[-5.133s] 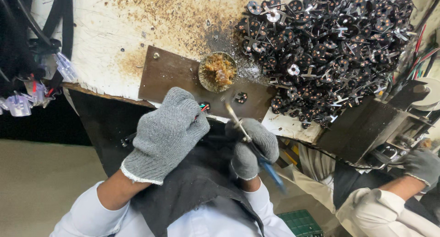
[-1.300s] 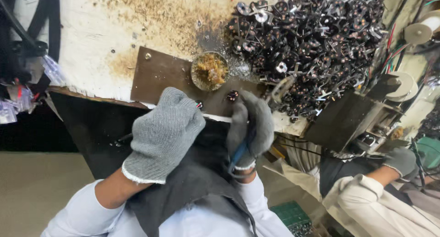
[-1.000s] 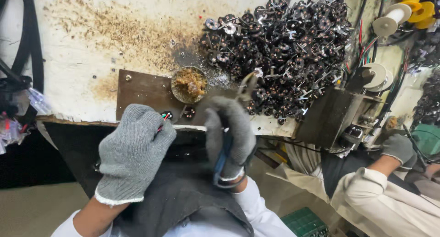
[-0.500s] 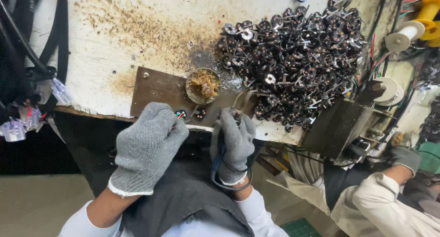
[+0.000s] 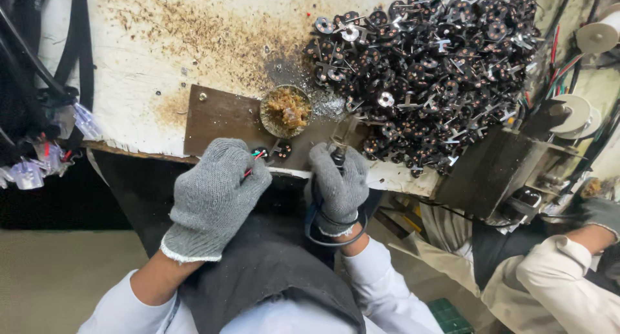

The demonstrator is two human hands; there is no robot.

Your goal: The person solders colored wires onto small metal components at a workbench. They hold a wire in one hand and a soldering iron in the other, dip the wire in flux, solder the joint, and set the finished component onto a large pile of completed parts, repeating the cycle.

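Left hand, grey glove, pinched on thin red-tipped wires at the brown plate's front edge. Just behind: small round tin of brownish paste. Right hand fisted round a soldering iron. Farther right: heap of black parts.

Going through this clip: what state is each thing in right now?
Left hand: gloved, pinching small coloured wires.
Right hand: gloved, gripping a soldering iron, tip pointing away over the brown plate.
Round dish: open, holding brownish residue.
Dark metal parts: heaped loose on the bench.
White benchtop: stained with brown specks.
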